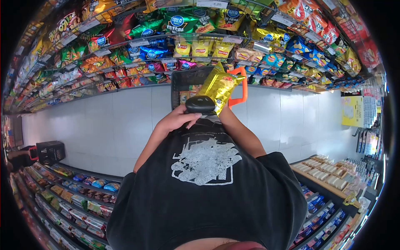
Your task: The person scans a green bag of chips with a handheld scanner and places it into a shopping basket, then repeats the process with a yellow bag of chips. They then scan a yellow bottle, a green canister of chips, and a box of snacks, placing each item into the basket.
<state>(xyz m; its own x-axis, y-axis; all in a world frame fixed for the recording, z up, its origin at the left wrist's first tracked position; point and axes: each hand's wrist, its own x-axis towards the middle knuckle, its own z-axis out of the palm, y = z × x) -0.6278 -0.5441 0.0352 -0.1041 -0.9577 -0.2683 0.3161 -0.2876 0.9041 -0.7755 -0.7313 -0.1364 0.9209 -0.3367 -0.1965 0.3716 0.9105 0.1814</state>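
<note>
Evidently both arms meet close to the chest, over the near side of the black basket (175,88); the left hand (175,119) has its grip closed round a dark handheld device (200,104), whose rounded head lies against the lower part of the shiny yellow bag (221,88). That bag stands tilted above the basket, its upper corner near the orange handle (238,101); the right hand (225,113) is mostly hidden behind it, so I cannot tell how its fingers are set. Small packs (183,97) show inside the basket, below the device; racks of snack bags (181,23) rise just beyond.

The slick foil, I'd judge, is the weak point; with little visible support at its upper end, it could swing over the handle and slide off towards the floor (125,121); squeezing hard could crush what is inside, and the device's bulk could nudge the bag askew or crease its face.
</note>
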